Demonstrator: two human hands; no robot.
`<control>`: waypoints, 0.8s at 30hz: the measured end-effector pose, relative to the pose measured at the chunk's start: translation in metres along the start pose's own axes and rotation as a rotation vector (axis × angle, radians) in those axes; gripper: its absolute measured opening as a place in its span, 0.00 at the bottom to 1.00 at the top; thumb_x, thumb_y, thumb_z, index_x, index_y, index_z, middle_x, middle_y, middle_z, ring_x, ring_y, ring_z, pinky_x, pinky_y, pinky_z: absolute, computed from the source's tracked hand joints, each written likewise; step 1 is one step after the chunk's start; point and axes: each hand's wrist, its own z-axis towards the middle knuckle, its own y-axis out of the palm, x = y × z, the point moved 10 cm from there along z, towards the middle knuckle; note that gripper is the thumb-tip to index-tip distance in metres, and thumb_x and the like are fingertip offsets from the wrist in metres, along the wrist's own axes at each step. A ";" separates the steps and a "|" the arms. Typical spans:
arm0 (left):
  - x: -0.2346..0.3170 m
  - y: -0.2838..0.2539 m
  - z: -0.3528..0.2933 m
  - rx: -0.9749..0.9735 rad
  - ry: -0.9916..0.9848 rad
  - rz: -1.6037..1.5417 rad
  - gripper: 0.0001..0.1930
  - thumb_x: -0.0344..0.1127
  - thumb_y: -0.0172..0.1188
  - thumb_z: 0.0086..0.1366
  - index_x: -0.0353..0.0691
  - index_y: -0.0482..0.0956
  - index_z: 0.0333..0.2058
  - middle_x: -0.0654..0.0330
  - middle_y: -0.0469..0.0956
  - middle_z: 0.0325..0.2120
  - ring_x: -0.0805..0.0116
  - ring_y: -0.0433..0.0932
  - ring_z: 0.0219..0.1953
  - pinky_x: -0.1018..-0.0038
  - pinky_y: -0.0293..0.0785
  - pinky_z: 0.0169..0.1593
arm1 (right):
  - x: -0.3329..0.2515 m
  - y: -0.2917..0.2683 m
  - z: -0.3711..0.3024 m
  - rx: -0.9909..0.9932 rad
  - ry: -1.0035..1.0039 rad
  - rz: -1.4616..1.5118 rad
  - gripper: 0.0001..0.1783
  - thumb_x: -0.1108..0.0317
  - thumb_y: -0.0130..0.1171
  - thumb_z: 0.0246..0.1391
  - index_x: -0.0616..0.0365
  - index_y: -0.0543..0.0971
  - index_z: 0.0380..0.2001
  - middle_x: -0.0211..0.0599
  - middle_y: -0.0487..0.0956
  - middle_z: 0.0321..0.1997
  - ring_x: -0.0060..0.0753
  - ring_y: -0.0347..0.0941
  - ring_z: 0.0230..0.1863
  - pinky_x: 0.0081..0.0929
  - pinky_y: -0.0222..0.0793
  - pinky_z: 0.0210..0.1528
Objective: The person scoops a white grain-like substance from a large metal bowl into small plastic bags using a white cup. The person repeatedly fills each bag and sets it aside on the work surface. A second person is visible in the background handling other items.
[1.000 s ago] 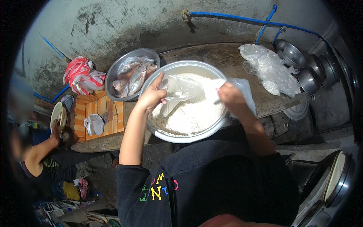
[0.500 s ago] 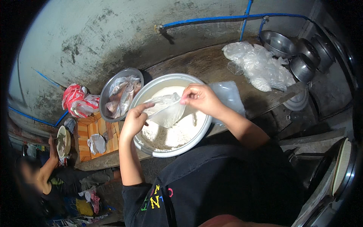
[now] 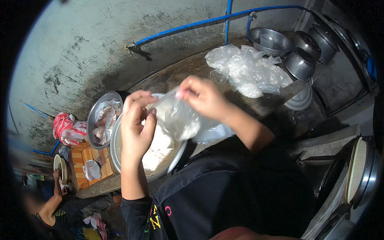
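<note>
A clear plastic bag (image 3: pixel 182 118) with white powder in its bottom hangs over a large round basin (image 3: pixel 115 154). My right hand (image 3: pixel 204 98) pinches the bag's top edge between thumb and fingertips and is slightly blurred. At the opposite end of that edge, my left hand (image 3: pixel 136 124) is closed with its fingers bent; its exact hold on the plastic is partly hidden. White powder (image 3: pixel 158 150) lies in the basin below both hands, with darker specks along the near side. Flat clear plastic bags (image 3: pixel 214 134) lie beside the basin, under my right forearm.
Left of the basin stands a metal bowl of fish (image 3: pixel 106 120), beside a red-and-white plastic bag (image 3: pixel 68 129). A pile of filled clear bags (image 3: pixel 250 72) lies on the counter near metal pots (image 3: pixel 300 64). Another person (image 3: pixel 50 208) works at far left.
The powder-filled bag has been lifted and has swung upright between my hands. My view has shifted right, so the basin and counter appear farther left.
</note>
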 end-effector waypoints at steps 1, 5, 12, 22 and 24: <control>0.000 0.001 0.000 0.043 -0.047 -0.072 0.13 0.21 0.52 0.49 0.36 0.73 0.37 0.56 0.68 0.41 0.75 0.68 0.28 0.81 0.67 0.33 | 0.002 -0.021 0.006 0.054 0.004 -0.071 0.07 0.68 0.55 0.49 0.60 0.71 0.27 0.40 0.73 0.22 0.27 0.69 0.24 0.26 0.64 0.28; -0.011 0.015 -0.009 -0.011 -0.040 -0.095 0.15 0.26 0.55 0.52 0.36 0.71 0.41 0.57 0.66 0.44 0.78 0.66 0.27 0.82 0.66 0.32 | 0.046 -0.114 0.029 0.183 0.048 -0.428 0.09 0.64 0.53 0.51 0.58 0.71 0.29 0.41 0.74 0.22 0.29 0.69 0.23 0.27 0.64 0.26; -0.091 0.020 -0.059 0.005 -0.371 -0.379 0.16 0.25 0.50 0.54 0.35 0.69 0.44 0.58 0.64 0.48 0.78 0.67 0.30 0.81 0.67 0.36 | 0.103 -0.261 0.014 0.490 0.028 -0.980 0.09 0.63 0.51 0.51 0.58 0.72 0.29 0.47 0.75 0.27 0.51 0.72 0.30 0.38 0.66 0.30; -0.154 0.012 -0.133 0.166 -0.718 -0.308 0.15 0.28 0.51 0.57 0.36 0.69 0.45 0.63 0.70 0.34 0.78 0.67 0.29 0.81 0.65 0.36 | 0.266 -0.162 -0.109 0.076 0.246 -1.571 0.19 0.66 0.52 0.45 0.55 0.69 0.44 0.51 0.72 0.42 0.51 0.67 0.46 0.42 0.61 0.48; -0.160 0.011 -0.138 0.172 -0.752 -0.292 0.15 0.28 0.51 0.58 0.36 0.69 0.45 0.64 0.71 0.30 0.78 0.67 0.29 0.81 0.65 0.36 | 0.218 -0.110 -0.114 0.158 0.162 -1.241 0.21 0.70 0.53 0.43 0.59 0.68 0.45 0.52 0.71 0.43 0.51 0.66 0.47 0.40 0.60 0.49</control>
